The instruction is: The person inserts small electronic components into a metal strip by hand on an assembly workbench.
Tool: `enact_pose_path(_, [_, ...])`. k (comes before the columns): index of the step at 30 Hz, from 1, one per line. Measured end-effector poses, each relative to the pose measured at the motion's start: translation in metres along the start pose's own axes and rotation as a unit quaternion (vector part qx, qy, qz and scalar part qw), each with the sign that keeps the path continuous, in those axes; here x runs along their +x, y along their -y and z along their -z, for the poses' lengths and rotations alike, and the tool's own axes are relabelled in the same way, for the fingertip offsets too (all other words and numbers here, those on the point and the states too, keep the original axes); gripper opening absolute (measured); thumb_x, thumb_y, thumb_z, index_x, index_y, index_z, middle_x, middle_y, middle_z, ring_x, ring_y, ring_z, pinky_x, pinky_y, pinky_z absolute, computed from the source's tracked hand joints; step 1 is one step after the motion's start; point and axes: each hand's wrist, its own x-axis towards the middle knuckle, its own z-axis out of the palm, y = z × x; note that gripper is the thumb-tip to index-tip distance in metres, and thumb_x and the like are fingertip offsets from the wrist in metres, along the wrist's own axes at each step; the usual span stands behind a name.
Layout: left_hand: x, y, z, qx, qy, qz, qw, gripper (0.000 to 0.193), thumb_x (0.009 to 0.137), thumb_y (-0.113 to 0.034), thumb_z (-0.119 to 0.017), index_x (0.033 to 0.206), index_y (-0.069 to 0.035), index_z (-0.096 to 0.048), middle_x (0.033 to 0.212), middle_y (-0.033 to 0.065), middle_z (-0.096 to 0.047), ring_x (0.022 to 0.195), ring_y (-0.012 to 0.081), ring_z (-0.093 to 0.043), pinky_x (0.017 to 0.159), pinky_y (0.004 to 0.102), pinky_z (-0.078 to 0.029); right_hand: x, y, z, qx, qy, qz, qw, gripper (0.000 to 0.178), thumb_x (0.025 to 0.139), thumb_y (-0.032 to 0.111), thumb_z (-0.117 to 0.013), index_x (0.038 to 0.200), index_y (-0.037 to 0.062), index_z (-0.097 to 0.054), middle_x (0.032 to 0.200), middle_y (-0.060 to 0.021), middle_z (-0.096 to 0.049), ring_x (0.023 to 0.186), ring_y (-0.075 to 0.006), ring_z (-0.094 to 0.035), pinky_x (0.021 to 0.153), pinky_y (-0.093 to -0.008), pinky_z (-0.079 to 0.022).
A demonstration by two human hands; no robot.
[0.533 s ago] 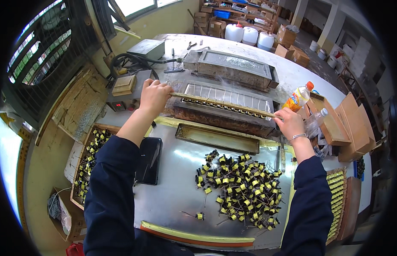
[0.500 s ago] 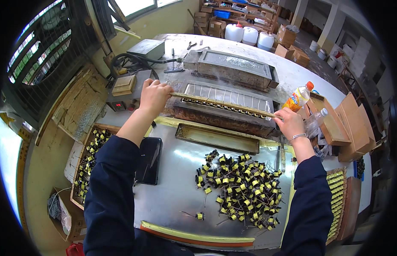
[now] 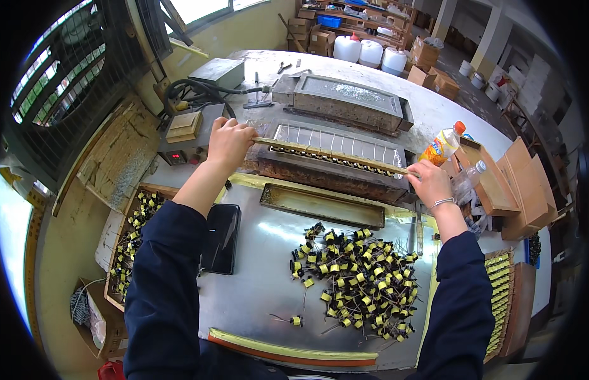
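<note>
1. While the left hand (image 3: 231, 143) grips one end of the strip (image 3: 332, 154), the right hand (image 3: 430, 182) grips the other, fingers closed, presumably for balance.
2. The strip runs lengthwise over the trough (image 3: 326, 175) (coils (image 3: 361, 277) lie heaped within reach).

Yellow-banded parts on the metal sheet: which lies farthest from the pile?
The lone part, lower left of the pile; it lies separate, others bunch together.
</note>
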Motion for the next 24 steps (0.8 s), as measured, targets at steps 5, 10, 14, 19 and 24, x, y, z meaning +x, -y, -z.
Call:
enact_pose_path(5, [0.000, -0.001, 0.002, 0.005, 0.002, 0.000, 1.000, 0.009, 0.077, -0.022, -0.066, 0.085, -0.019, -0.068, 0.085, -0.0022, -0.067, 0.091, 0.0163, -0.057, 0.093, 0.0373, -0.034, 0.000, 0.000, 0.001, 0.001, 0.005, -0.004, 1.000, 0.010, 0.077, 0.022, -0.067, 0.082, 0.0140, -0.064, 0.082, -0.0028, -0.061, 0.073, -0.0256, -0.063, 0.065, -0.0377, -0.052])
enact_pose_path(10, [0.001, -0.002, 0.002, -0.001, 0.010, 0.005, 1.000, 0.009, 0.078, -0.023, -0.066, 0.086, -0.020, -0.068, 0.086, -0.0022, -0.067, 0.091, 0.0163, -0.057, 0.093, 0.0371, -0.034, -0.001, 0.000, 0.003, -0.003, 0.002, -0.003, 1.000, 0.011, 0.077, 0.023, -0.067, 0.082, 0.0140, -0.064, 0.082, -0.0027, -0.060, 0.073, -0.0254, -0.063, 0.065, -0.0377, -0.052])
enact_pose_path(14, [0.001, 0.000, 0.005, 0.004, 0.014, 0.006, 1.000, 0.010, 0.078, -0.023, -0.066, 0.087, -0.020, -0.068, 0.086, -0.0021, -0.067, 0.091, 0.0163, -0.057, 0.093, 0.0372, -0.034, 0.000, 0.001, 0.006, 0.000, -0.002, 0.001, 1.000, 0.011, 0.078, 0.023, -0.067, 0.083, 0.0140, -0.065, 0.083, -0.0025, -0.061, 0.074, -0.0255, -0.063, 0.065, -0.0371, -0.052])
enact_pose_path(19, [0.001, 0.002, 0.009, -0.006, 0.006, 0.007, 1.000, 0.010, 0.078, -0.024, -0.065, 0.087, -0.020, -0.068, 0.086, -0.0023, -0.067, 0.092, 0.0157, -0.058, 0.094, 0.0378, -0.034, 0.002, 0.002, 0.008, 0.008, -0.009, -0.003, 1.000, 0.011, 0.078, 0.023, -0.067, 0.085, 0.0140, -0.065, 0.084, -0.0025, -0.062, 0.074, -0.0259, -0.063, 0.066, -0.0368, -0.051])
enact_pose_path(24, [0.002, 0.006, 0.009, -0.038, 0.008, 0.019, 0.999, 0.011, 0.080, -0.021, -0.064, 0.090, -0.017, -0.067, 0.090, -0.0003, -0.066, 0.091, 0.0187, -0.059, 0.088, 0.0352, -0.038, 0.003, -0.001, 0.011, 0.030, -0.015, -0.008, 0.999, 0.014, 0.077, 0.025, -0.067, 0.086, 0.0142, -0.066, 0.086, -0.0030, -0.062, 0.075, -0.0277, -0.062, 0.068, -0.0378, -0.051])
